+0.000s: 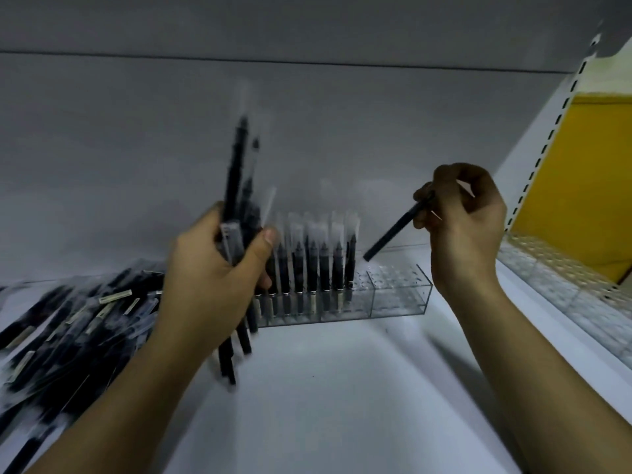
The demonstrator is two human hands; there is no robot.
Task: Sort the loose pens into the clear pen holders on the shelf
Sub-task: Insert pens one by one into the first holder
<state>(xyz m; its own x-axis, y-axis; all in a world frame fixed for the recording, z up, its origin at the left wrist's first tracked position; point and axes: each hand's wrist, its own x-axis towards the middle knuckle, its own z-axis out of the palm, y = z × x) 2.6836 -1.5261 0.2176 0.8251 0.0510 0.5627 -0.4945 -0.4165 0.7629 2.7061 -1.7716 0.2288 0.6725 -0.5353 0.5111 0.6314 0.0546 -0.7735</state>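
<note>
The left grip was clenched around a bundle of pens that stood nearly upright, pointing toward 12 o'clock. The right grip pinched a single pen by its upper end. The pen slanted toward the grip's 7 o'clock, its free tip just above the clear pen holder. A row of pens stood in the holder's left part. Loose pens lay heaped on the shelf at the left grip's 8 o'clock.

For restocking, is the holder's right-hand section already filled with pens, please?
No, the right-hand section shows only empty holes; the standing pens are left of it.
</note>
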